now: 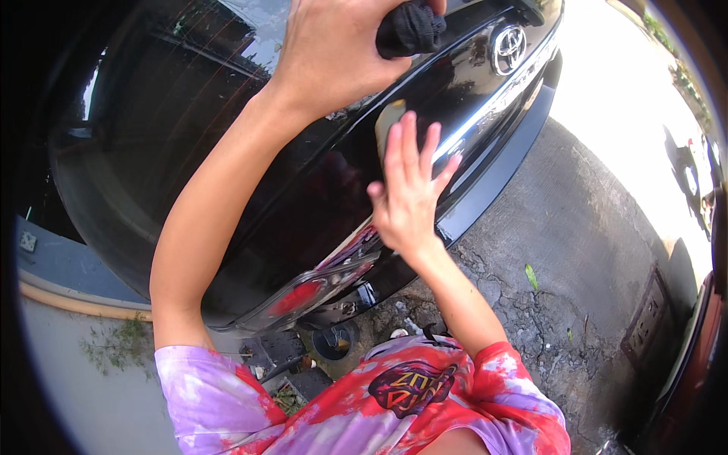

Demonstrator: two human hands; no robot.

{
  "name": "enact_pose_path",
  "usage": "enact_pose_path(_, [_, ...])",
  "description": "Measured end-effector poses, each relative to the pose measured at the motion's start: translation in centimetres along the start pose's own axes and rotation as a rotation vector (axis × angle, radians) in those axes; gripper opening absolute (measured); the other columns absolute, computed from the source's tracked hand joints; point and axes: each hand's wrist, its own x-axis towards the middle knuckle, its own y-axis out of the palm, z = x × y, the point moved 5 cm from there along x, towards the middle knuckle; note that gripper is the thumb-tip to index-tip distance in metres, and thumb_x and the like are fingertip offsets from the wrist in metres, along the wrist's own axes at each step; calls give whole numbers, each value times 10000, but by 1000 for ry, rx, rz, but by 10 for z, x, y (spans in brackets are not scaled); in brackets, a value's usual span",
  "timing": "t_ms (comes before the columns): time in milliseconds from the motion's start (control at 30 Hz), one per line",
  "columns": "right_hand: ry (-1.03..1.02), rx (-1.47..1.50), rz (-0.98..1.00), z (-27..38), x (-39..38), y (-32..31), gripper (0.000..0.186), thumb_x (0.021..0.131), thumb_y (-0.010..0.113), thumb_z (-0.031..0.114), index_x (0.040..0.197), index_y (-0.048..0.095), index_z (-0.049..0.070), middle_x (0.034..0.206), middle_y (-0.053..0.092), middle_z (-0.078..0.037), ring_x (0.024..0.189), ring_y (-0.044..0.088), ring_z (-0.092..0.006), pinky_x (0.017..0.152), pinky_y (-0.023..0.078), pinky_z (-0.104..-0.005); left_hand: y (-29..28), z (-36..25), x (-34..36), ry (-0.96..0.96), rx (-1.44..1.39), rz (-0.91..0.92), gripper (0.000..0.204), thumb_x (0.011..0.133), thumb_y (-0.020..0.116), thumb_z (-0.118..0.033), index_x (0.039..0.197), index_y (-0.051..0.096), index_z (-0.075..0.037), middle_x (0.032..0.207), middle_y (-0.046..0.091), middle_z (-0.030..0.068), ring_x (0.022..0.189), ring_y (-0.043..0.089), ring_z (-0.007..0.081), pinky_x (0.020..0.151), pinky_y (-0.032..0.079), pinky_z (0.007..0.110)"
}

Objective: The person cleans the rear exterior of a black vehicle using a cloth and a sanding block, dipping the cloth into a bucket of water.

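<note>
At the top, my left hand (337, 42) grips a bunched black cloth (406, 30) over the glossy black rear of a car (303, 197), near its rear window (152, 98). Lower and to the right, my right hand (406, 197) is open, fingers spread, at the dark painted panel; I cannot tell whether it touches it. A pale tan patch shows behind its fingertips, too unclear to name. A chrome emblem (509, 49) sits above a chrome strip to the right. A red tail light (296, 296) is below and left of my right hand.
Cracked concrete (531, 227) with a green leaf and a metal cover (644, 311) lies to the right, another vehicle's edge at the far right. A dark bucket (331, 341) stands below the bumper. A grey wall (83, 394) with small plants is at the lower left.
</note>
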Motion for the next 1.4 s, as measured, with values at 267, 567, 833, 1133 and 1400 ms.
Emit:
enact_pose_path(267, [195, 77, -114, -52, 23, -9, 745, 1044, 475, 421, 1650, 201, 87, 1724, 157, -157, 1578, 97, -452, 1137, 91, -788, 3, -4, 1, -41, 11, 61, 443, 571, 794, -33, 990, 695, -136, 1294, 583, 163, 1234, 539, 363, 1047, 415, 464])
enact_pose_path(567, [169, -178, -280, -92, 121, -39, 665, 1036, 509, 398, 1552, 389, -5, 1664, 315, -170, 1563, 190, -425, 1156, 124, -761, 4, 1, -5, -81, 87, 156, 447, 664, 792, -63, 1087, 702, -175, 1416, 563, 121, 1326, 501, 343, 1123, 368, 475])
enact_pose_path(833, [186, -294, -422, -130, 165, -69, 633, 1043, 486, 458, 1439, 517, -35, 1589, 436, -178, 1519, 276, -450, 1117, 171, -784, 10, -5, 2, -82, 88, 183, 445, 656, 790, -47, 1074, 693, -163, 1438, 535, 126, 1353, 470, 355, 1128, 363, 480])
enact_pose_path(1133, [252, -242, -396, -128, 169, -72, 652, 1041, 493, 428, 1478, 460, -55, 1562, 448, -222, 1517, 286, -438, 1130, 191, -764, 11, -8, 4, -94, 88, 194, 437, 645, 784, -35, 1058, 692, -147, 1422, 532, 152, 1330, 500, 359, 1107, 394, 473])
enact_pose_path(1400, [96, -61, -82, -45, 40, -29, 862, 873, 736, 350, 1570, 365, 5, 1682, 283, -162, 1573, 211, -379, 1141, 182, -732, 8, -2, -5, -81, 84, 196, 450, 651, 782, -18, 1073, 694, -149, 1419, 527, 145, 1323, 504, 356, 1105, 400, 467])
